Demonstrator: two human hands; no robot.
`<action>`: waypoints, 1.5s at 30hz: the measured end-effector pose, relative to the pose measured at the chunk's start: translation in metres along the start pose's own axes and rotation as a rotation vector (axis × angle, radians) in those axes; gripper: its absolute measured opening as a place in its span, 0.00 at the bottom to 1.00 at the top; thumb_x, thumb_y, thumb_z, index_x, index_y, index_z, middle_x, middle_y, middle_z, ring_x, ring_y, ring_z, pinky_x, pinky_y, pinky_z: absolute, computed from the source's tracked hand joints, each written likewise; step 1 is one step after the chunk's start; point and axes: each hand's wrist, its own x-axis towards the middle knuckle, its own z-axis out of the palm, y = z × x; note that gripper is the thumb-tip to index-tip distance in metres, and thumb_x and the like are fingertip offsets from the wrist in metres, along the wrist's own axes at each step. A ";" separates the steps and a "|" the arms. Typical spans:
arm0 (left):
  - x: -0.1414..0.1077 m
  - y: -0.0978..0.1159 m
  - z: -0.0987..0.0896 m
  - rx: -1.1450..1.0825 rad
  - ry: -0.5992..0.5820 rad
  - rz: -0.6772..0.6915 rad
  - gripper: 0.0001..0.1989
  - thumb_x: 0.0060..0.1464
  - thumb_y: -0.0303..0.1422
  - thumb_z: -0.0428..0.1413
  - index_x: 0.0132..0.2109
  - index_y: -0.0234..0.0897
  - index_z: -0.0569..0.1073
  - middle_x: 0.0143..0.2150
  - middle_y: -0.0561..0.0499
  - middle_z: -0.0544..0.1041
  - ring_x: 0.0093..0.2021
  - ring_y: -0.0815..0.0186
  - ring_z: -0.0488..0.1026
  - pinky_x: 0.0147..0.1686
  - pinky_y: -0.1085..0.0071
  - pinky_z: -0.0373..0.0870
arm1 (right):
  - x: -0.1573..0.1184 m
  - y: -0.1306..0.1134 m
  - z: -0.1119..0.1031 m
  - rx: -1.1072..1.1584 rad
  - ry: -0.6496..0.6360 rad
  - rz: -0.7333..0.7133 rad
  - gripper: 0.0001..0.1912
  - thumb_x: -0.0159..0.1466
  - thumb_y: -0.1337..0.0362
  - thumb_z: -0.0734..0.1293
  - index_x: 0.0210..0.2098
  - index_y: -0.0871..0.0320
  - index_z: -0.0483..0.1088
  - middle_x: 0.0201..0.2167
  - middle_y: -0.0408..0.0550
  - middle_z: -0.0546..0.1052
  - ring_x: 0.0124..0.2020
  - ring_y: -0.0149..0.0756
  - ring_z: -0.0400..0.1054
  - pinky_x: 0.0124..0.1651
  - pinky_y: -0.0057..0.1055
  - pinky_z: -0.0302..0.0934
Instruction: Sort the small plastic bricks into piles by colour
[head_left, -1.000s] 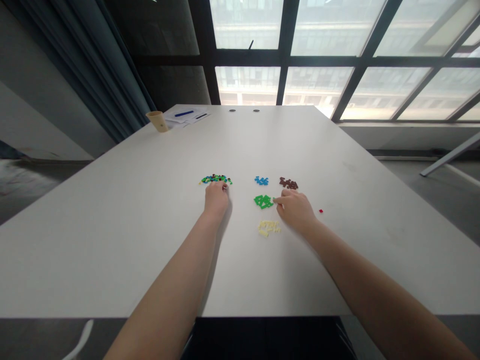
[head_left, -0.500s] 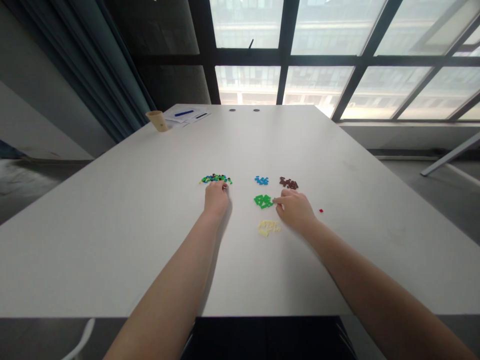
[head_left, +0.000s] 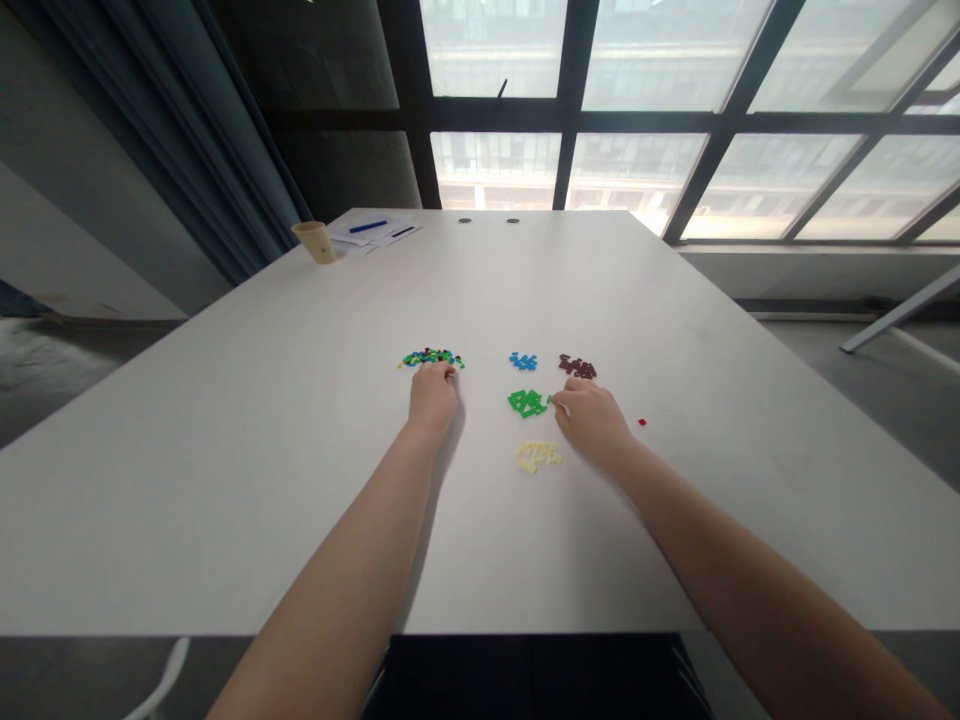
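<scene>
My left hand (head_left: 433, 392) rests on the white table at the near side of a mixed pile of small coloured pieces (head_left: 429, 356). Its fingers are curled closed, and what they hold, if anything, is hidden. My right hand (head_left: 587, 410) is closed in a pinch, with a small green piece (head_left: 550, 399) at its fingertips. Just left of that lies a heap of flat green pieces (head_left: 526, 402). Beyond the right hand are brown pieces (head_left: 577, 366), and blue pieces (head_left: 523, 361) lie behind the green heap. Pale yellow pieces (head_left: 538, 455) are nearest me.
A single red piece (head_left: 642, 422) lies right of my right hand. At the far left of the table (head_left: 225, 480) stand a tan cup (head_left: 314, 241) and papers with a blue pen (head_left: 368, 226) on them. Windows (head_left: 637, 70) rise behind the table.
My right hand's fingertips have drawn slightly right, away from the green heap, and a small green piece now shows at them. The left hand has barely moved.
</scene>
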 end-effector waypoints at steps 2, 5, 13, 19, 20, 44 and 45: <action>0.000 0.001 -0.001 0.003 -0.016 -0.004 0.13 0.50 0.25 0.45 0.34 0.33 0.74 0.37 0.42 0.73 0.40 0.59 0.69 0.47 0.62 0.65 | -0.001 -0.002 0.000 0.013 0.001 -0.004 0.15 0.61 0.69 0.57 0.38 0.55 0.75 0.36 0.49 0.73 0.40 0.36 0.63 0.41 0.30 0.53; 0.000 0.002 -0.001 -0.004 -0.018 -0.006 0.12 0.51 0.25 0.45 0.32 0.34 0.74 0.36 0.43 0.72 0.40 0.60 0.69 0.47 0.62 0.64 | 0.000 -0.002 0.001 0.017 0.004 -0.002 0.16 0.61 0.70 0.57 0.40 0.55 0.74 0.37 0.50 0.73 0.41 0.36 0.63 0.41 0.30 0.53; -0.001 0.004 -0.003 -0.030 -0.006 0.054 0.11 0.51 0.25 0.46 0.35 0.34 0.73 0.39 0.44 0.72 0.41 0.61 0.68 0.47 0.64 0.63 | 0.002 -0.001 0.005 0.028 0.002 -0.011 0.17 0.61 0.70 0.57 0.44 0.53 0.73 0.37 0.49 0.72 0.41 0.36 0.63 0.42 0.30 0.53; -0.002 0.017 -0.008 -0.109 -0.017 0.092 0.08 0.52 0.28 0.48 0.35 0.34 0.72 0.38 0.46 0.73 0.37 0.64 0.68 0.45 0.65 0.64 | 0.002 -0.002 0.005 0.051 0.024 -0.020 0.18 0.60 0.70 0.57 0.44 0.53 0.72 0.37 0.49 0.73 0.41 0.37 0.63 0.42 0.31 0.53; -0.003 0.020 -0.009 -0.140 -0.026 0.096 0.08 0.52 0.28 0.49 0.35 0.34 0.72 0.38 0.46 0.73 0.36 0.65 0.68 0.44 0.66 0.65 | 0.001 -0.002 0.005 0.058 0.025 -0.020 0.18 0.60 0.70 0.57 0.45 0.53 0.72 0.37 0.49 0.73 0.42 0.37 0.63 0.42 0.31 0.53; -0.055 0.079 -0.011 -1.617 -1.049 -0.434 0.16 0.41 0.37 0.64 0.36 0.34 0.73 0.29 0.54 0.68 0.29 0.76 0.66 0.27 0.80 0.62 | -0.008 -0.009 -0.004 0.540 0.745 -0.477 0.10 0.57 0.70 0.64 0.38 0.54 0.71 0.30 0.46 0.70 0.32 0.34 0.64 0.39 0.36 0.60; -0.055 0.078 -0.010 -1.617 -1.054 -0.429 0.15 0.41 0.37 0.64 0.36 0.33 0.73 0.29 0.53 0.68 0.30 0.76 0.66 0.27 0.80 0.62 | -0.009 -0.009 -0.004 0.541 0.747 -0.476 0.10 0.56 0.70 0.64 0.38 0.54 0.71 0.29 0.46 0.70 0.32 0.34 0.64 0.39 0.36 0.60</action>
